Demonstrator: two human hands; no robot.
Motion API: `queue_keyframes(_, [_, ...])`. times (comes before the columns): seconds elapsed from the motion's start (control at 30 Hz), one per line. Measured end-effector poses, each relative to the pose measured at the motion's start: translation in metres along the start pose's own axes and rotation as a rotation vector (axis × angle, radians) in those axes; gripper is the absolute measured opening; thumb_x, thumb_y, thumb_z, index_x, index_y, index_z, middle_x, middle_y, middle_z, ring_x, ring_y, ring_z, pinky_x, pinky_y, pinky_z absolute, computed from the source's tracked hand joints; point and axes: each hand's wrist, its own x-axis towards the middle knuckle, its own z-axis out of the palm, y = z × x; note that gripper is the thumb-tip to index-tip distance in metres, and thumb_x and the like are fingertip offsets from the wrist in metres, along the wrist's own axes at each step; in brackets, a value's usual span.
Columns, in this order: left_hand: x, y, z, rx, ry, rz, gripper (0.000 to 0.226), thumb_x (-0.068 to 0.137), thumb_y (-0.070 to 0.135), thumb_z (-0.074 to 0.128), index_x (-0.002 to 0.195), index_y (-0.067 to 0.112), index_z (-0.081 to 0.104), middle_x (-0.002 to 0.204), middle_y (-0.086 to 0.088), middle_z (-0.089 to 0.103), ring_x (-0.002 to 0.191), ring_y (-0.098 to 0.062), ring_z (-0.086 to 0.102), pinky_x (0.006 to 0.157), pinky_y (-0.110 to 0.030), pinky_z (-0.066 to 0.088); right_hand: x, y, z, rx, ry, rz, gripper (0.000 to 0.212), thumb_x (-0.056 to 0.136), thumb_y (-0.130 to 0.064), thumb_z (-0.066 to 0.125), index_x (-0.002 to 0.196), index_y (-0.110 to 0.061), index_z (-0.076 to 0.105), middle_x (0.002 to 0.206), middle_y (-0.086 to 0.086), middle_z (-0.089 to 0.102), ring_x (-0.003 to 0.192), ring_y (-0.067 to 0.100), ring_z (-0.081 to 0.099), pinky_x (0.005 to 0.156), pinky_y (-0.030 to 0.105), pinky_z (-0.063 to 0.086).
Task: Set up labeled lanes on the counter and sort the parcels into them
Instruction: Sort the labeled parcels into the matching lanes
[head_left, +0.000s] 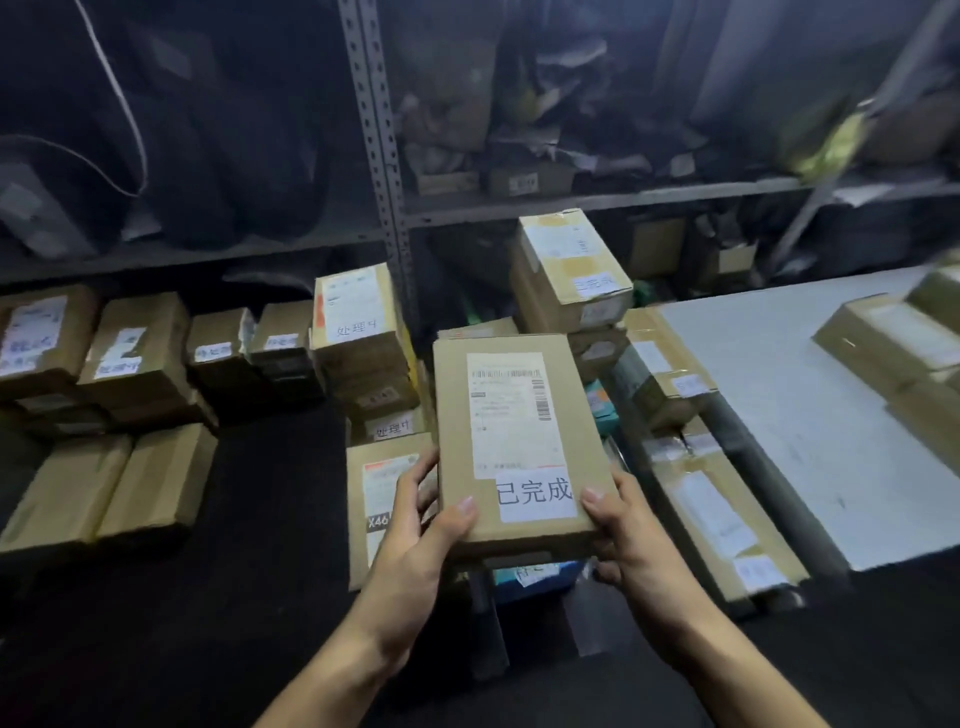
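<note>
- Flat tan cardboard parcel (519, 441): white shipping label striped with black barcodes, plus a white sticker in black characters.
- Stacked brown cardboard boxes (135, 353): white stickers, dark writing.
- Counter (260, 571): black.
- Flat sheet (810, 405) on the right: pale grey-white.
- Perforated metal shelf post (379, 156): grey.

Single head view, looking forward and down, close over counter (234, 519), facing shelving (384, 156)

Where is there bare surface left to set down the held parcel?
Both hands hold the parcel. Bare: the white tabletop between the centre pile and right boxes; the dark counter before the left stacks. The centre is crowded.
</note>
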Motion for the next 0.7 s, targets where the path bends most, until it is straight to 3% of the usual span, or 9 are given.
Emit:
queue_keyframes(0.1, [0.005, -0.005, 0.023, 0.042, -0.033, -0.025, 0.073, 0.066, 0.052, 0.071, 0.133, 0.050, 0.043, 0.129, 0.006, 0.064, 0.114, -0.011, 0.065, 0.087, -0.026, 0.054, -0.004, 0.004, -0.026, 0.001, 0.046, 0.012, 0.079, 0.054, -0.069, 0.056, 0.127, -0.041, 0.050, 0.105, -0.018, 0.074, 0.091, 0.002, 0.069, 0.072, 0.029, 0.043])
queue_keyframes(0.23, [0.013, -0.016, 0.060, 0.045, -0.029, -0.066, 0.069, 0.063, 0.052, 0.072, 0.126, 0.053, 0.045, 0.130, 0.008, 0.061, 0.113, -0.012, 0.066, 0.100, -0.042, 0.052, -0.001, 0.015, -0.069, 0.007, 0.060, 0.043, 0.079, 0.057, -0.072, 0.056, 0.129, -0.042, 0.049, 0.118, -0.006, 0.069, 0.096, 0.012, 0.062, 0.068, 0.031, 0.039])
queue_keyframes(0.4, [0.026, -0.031, 0.118, 0.065, -0.026, -0.071, 0.076, 0.059, 0.057, 0.072, 0.130, 0.051, 0.045, 0.134, 0.011, 0.060, 0.117, -0.008, 0.063, 0.102, -0.041, 0.051, 0.012, 0.022, -0.132, 0.022, 0.054, 0.058, 0.071, 0.058, -0.071, 0.058, 0.125, -0.046, 0.051, 0.109, -0.012, 0.072, 0.081, 0.004, 0.059, 0.060, 0.024, 0.036])
queue_keyframes(0.47, [0.032, -0.037, 0.144, 0.073, -0.015, -0.085, 0.077, 0.059, 0.056, 0.072, 0.132, 0.050, 0.045, 0.134, 0.012, 0.060, 0.114, -0.005, 0.064, 0.094, -0.034, 0.053, 0.019, 0.022, -0.158, 0.022, 0.026, 0.060, 0.069, 0.060, -0.070, 0.059, 0.125, -0.047, 0.050, 0.109, -0.014, 0.073, 0.083, 0.004, 0.064, 0.059, 0.023, 0.040])
queue_keyframes(0.57, [0.039, -0.044, 0.178, 0.072, 0.007, -0.110, 0.075, 0.067, 0.048, 0.071, 0.136, 0.047, 0.042, 0.133, 0.011, 0.061, 0.107, -0.002, 0.066, 0.070, -0.014, 0.053, 0.029, 0.019, -0.192, 0.016, -0.017, 0.056, 0.075, 0.058, -0.069, 0.058, 0.128, -0.045, 0.048, 0.108, -0.009, 0.075, 0.094, 0.011, 0.069, 0.069, 0.029, 0.043])
queue_keyframes(0.7, [0.044, -0.052, 0.201, 0.054, 0.061, -0.129, 0.068, 0.073, 0.042, 0.066, 0.136, 0.046, 0.041, 0.131, 0.009, 0.062, 0.105, -0.003, 0.067, 0.067, -0.013, 0.053, 0.039, 0.016, -0.215, 0.010, -0.074, 0.061, 0.079, 0.054, -0.068, 0.057, 0.127, -0.040, 0.049, 0.106, -0.010, 0.076, 0.091, 0.005, 0.072, 0.073, 0.026, 0.042])
